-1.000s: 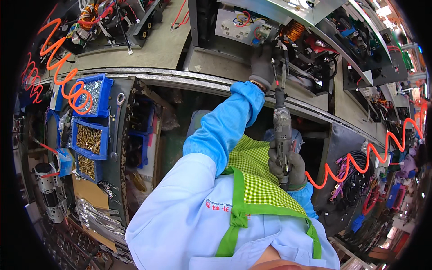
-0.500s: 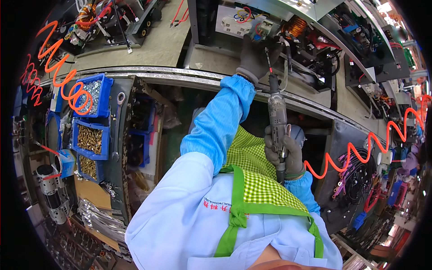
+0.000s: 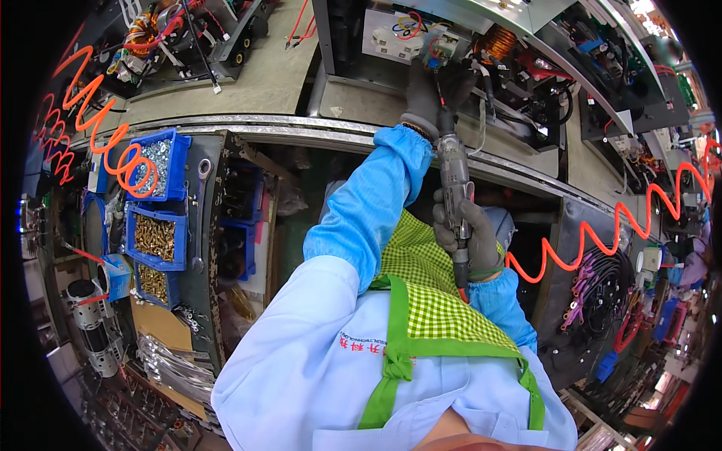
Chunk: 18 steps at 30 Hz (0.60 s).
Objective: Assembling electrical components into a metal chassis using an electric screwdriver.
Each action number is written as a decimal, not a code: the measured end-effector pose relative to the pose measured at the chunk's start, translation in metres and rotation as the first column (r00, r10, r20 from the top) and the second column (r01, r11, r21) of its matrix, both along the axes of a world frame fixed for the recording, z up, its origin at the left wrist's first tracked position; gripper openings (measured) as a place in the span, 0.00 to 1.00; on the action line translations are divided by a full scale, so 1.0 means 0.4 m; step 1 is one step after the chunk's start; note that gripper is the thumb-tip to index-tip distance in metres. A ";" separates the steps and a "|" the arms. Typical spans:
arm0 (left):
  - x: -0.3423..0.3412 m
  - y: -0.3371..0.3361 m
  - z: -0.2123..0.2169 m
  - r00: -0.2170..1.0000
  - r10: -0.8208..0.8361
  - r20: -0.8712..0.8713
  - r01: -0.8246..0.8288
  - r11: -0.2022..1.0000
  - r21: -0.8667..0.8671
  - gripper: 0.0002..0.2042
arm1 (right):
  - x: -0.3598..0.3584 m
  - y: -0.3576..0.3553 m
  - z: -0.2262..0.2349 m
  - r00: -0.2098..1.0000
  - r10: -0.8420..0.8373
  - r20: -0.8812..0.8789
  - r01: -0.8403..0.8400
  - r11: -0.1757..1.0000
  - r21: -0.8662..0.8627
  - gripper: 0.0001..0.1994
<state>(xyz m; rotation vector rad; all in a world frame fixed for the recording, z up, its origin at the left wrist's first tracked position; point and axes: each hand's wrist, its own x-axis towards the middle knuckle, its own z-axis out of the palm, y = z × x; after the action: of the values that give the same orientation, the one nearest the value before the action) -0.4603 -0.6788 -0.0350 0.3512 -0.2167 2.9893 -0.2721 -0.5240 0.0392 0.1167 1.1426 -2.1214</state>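
My right hand (image 3: 475, 234), in a grey glove, is wrapped round an air screwdriver (image 3: 454, 169). The tool's long bit points away from me into an open metal chassis (image 3: 347, 74). Its tip is close to a small blue part (image 3: 434, 63) at the chassis front; contact is too fine to tell. My left hand (image 3: 423, 98), also gloved, reaches into the chassis just left of the bit. Its fingers are dark and partly hidden, so whether they hold anything is unclear. A copper coil (image 3: 496, 45) sits right of the blue part, beside black cables.
On the left stand blue bins of silver washers (image 3: 156, 161) and brass screws (image 3: 154, 234), with a wrench (image 3: 201, 214) alongside. Orange coiled air hoses (image 3: 594, 252) hang at both sides. Another open unit (image 3: 162, 45) stands far left. A metal rail (image 3: 301, 124) edges the bench.
The screwdriver has moved forward and slightly left with my right hand, bringing its bit up to the blue part. My left hand has shifted only slightly.
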 end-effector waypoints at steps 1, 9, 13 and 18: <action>0.000 0.003 -0.001 1.000 -0.003 0.013 0.003 1.000 -0.009 0.23 | -0.003 -0.003 -0.002 1.000 -0.001 0.001 0.001 1.000 0.000 0.22; -0.022 0.026 -0.011 0.994 -0.033 0.104 0.041 0.996 -0.078 0.29 | -0.013 -0.008 -0.021 0.999 -0.014 0.050 0.020 0.991 -0.132 0.21; -0.041 0.029 -0.027 0.988 -0.047 0.150 0.064 0.992 -0.112 0.34 | 0.017 -0.087 -0.032 0.998 -0.054 0.018 0.055 0.996 -0.065 0.21; -0.090 0.024 -0.085 0.983 -0.186 -0.007 0.185 0.975 0.123 0.37 | 0.032 -0.135 -0.016 0.991 -0.131 0.042 0.135 0.984 -0.113 0.21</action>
<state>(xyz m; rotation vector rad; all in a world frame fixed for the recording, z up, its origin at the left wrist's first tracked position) -0.4963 -0.6691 -0.0691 0.3181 -0.4121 2.7997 -0.2592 -0.5779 0.0328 0.1797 1.0136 -2.2890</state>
